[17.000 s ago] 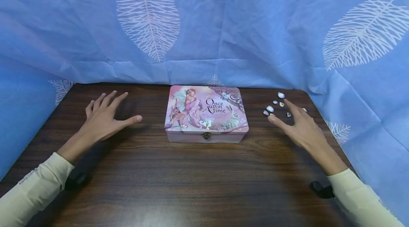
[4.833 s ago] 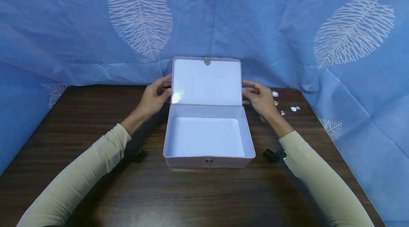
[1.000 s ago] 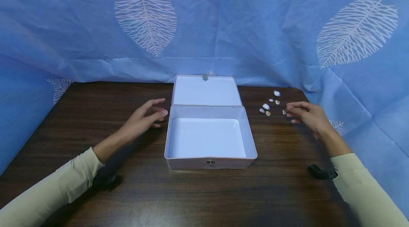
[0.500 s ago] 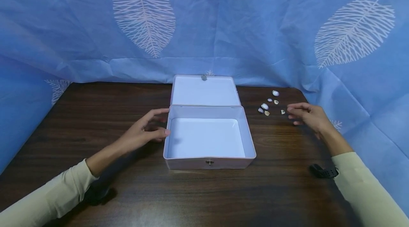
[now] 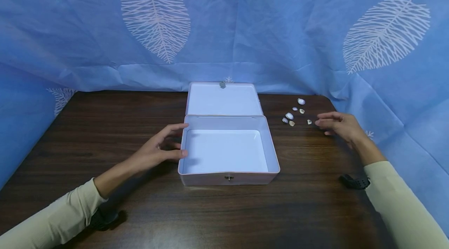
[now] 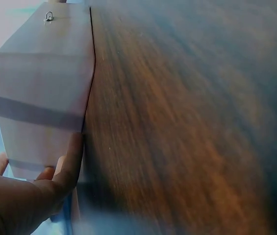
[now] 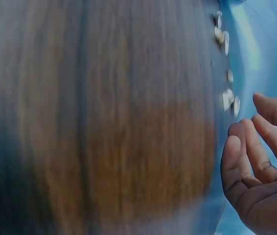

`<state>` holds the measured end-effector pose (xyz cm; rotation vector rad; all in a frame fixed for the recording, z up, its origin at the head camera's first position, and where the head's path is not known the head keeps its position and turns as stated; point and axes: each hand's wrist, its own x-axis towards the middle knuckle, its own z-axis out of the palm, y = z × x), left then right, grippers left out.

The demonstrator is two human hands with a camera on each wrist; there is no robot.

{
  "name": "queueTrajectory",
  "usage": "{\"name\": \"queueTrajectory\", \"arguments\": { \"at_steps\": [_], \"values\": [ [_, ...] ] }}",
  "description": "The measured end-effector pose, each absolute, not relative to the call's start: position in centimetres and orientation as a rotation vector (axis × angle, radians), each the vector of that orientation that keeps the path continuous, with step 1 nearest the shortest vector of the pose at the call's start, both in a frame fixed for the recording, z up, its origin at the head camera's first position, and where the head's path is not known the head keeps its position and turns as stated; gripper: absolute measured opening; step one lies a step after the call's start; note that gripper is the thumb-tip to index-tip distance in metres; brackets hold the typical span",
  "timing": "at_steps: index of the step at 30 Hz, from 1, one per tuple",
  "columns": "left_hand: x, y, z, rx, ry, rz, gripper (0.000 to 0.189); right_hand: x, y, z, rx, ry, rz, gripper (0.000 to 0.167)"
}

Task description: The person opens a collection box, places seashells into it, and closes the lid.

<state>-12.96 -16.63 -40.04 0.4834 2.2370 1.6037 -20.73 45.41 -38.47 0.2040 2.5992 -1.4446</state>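
Observation:
A pink tin box (image 5: 229, 179) stands at mid-table with its lid (image 5: 223, 99) tipped back and the white inside bare. My left hand (image 5: 156, 149) is at the box's left wall, thumb and index fingertips right at the rim. In the left wrist view, its other fingers (image 6: 69, 164) spread along the outer wall. My right hand (image 5: 340, 126) hovers at the far right, fingers loosely bent, nothing visible in its grasp. Several small seashells (image 5: 289, 116) lie left of it, the nearest shell (image 5: 309, 122) just beyond the fingertips. In the right wrist view, shells (image 7: 227, 99) show near the fingers.
The dark wooden table (image 5: 224, 218) ends at a blue cloth (image 5: 224, 27) with white leaf prints, which hangs behind and at both sides. A small metal catch (image 5: 229, 178) sits on the box front; its other half (image 5: 222, 85) is on the lid's far edge.
Since 17 seconds ago the box has been opened and stands nearer me. In the last second my left hand has moved in to its left rim; my right hand has barely moved.

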Motion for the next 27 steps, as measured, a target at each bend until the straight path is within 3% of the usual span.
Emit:
{"name": "queueTrajectory", "arguments": {
  "at_steps": [5,13,16,21,27],
  "values": [
    [-12.9,-16.7,-40.1,0.475,2.22,1.598,0.088,-20.8,46.5,-38.9,0.24,2.577,-1.51,0.018],
    [-12.9,-16.8,-40.2,0.51,2.185,1.603,0.097,-20.8,47.9,-39.1,0.328,2.553,-1.55,0.022],
    [-12.9,-16.8,-40.3,0.529,2.18,1.608,0.1,-20.9,48.3,-39.1,0.365,2.569,-1.512,0.03],
    [-12.9,-16.8,-40.6,0.549,2.189,1.612,0.103,-21.4,48.9,-39.5,0.399,2.624,-1.411,0.063],
    [-12.9,-16.8,-40.7,0.529,2.194,1.618,0.105,-22.3,49.2,-39.7,0.412,2.667,-1.309,0.075]
  ]
}}
